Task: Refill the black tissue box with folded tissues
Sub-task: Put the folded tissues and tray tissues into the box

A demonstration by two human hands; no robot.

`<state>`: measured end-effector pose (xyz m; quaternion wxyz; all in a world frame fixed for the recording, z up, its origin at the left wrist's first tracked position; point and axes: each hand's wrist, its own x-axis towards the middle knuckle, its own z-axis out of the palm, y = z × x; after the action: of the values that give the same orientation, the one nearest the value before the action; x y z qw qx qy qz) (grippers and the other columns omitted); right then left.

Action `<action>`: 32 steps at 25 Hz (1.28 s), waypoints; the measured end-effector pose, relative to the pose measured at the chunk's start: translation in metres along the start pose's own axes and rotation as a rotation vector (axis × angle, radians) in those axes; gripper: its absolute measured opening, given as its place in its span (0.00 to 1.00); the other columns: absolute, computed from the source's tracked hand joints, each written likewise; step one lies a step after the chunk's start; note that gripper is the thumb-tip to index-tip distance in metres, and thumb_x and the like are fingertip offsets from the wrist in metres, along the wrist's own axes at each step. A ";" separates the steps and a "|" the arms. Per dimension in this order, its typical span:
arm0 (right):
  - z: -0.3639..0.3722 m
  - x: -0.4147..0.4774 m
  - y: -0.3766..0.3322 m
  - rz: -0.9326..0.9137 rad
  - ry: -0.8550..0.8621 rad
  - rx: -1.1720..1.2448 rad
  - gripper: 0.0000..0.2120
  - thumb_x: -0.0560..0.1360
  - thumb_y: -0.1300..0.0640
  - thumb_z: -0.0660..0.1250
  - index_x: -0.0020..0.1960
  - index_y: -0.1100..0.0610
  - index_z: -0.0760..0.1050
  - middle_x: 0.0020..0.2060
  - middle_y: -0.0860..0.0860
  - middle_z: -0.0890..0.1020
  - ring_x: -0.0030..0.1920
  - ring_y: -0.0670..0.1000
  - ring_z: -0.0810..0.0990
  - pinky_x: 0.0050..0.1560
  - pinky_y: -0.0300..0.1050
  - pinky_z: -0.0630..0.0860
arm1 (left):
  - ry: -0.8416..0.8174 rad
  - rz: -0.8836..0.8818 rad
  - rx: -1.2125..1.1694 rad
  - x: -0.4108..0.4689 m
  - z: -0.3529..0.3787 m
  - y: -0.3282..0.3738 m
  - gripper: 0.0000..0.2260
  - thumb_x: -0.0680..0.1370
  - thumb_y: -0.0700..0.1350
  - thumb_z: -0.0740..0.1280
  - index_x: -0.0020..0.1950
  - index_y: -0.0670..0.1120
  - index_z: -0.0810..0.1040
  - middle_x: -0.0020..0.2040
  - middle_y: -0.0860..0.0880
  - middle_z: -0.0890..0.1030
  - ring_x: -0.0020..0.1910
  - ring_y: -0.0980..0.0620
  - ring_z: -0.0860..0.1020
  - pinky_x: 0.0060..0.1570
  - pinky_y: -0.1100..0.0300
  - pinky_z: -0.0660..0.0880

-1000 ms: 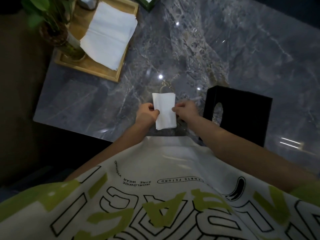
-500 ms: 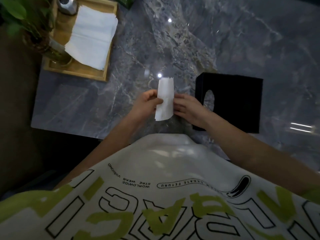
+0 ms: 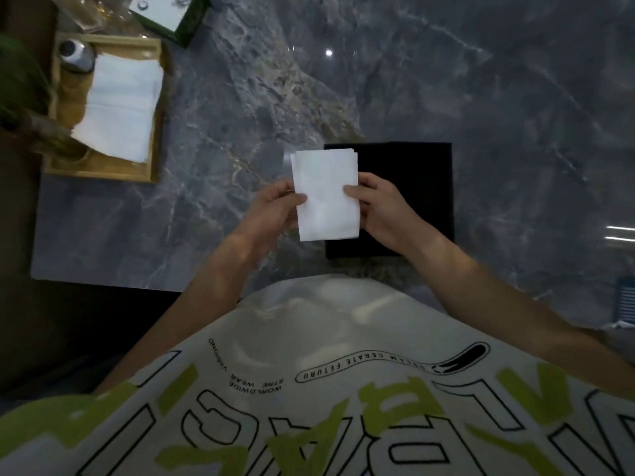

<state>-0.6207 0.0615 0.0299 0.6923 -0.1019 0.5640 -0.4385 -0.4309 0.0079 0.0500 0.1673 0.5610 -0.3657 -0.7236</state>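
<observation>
A white folded tissue (image 3: 325, 194) is held flat between both hands, above the left edge of the black tissue box (image 3: 412, 187). My left hand (image 3: 271, 207) pinches its left side with the thumb on top. My right hand (image 3: 381, 207) pinches its right side, over the box. The box stands on the grey marble table; the tissue and my right hand hide its oval opening. A stack of unfolded white tissues (image 3: 120, 108) lies in a wooden tray (image 3: 156, 139) at the far left.
A metal cup (image 3: 74, 55) and a potted plant (image 3: 31, 108) share the tray's left side. A green-edged box (image 3: 171, 13) sits at the table's far left. The grey marble table (image 3: 481, 80) stretches right. Its near edge (image 3: 103, 283) runs beside my shirt.
The tissue has turned from edge-on to flat and wider, and both hands have carried it right, over the black box's left edge. The view has shifted, hiding the box's opening.
</observation>
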 end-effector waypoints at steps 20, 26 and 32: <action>-0.044 -0.011 -0.004 -0.393 0.253 -1.149 0.10 0.75 0.63 0.64 0.55 0.59 0.78 0.45 0.54 0.81 0.46 0.55 0.80 0.45 0.45 0.75 | 0.248 0.334 0.940 0.023 0.077 -0.022 0.03 0.76 0.39 0.65 0.48 0.45 0.77 0.40 0.46 0.81 0.38 0.48 0.80 0.41 0.51 0.79; -0.030 -0.003 -0.015 -0.277 0.154 -1.480 0.06 0.75 0.67 0.60 0.50 0.65 0.75 0.51 0.60 0.79 0.50 0.61 0.79 0.45 0.52 0.76 | 0.021 0.244 1.269 0.033 0.083 -0.014 0.16 0.76 0.35 0.63 0.64 0.38 0.75 0.62 0.39 0.75 0.59 0.39 0.75 0.58 0.47 0.74; -0.019 0.007 -0.014 -0.140 0.043 -1.655 0.06 0.74 0.67 0.64 0.51 0.64 0.75 0.52 0.62 0.77 0.49 0.62 0.79 0.41 0.50 0.72 | -0.111 0.152 1.484 0.044 0.092 -0.005 0.09 0.73 0.34 0.64 0.53 0.35 0.74 0.56 0.36 0.73 0.50 0.37 0.76 0.42 0.52 0.69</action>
<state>-0.6445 0.0550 0.0280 0.3540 -0.6047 0.7097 0.0740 -0.5299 0.0136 0.0252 -0.2242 0.4623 -0.8036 -0.3004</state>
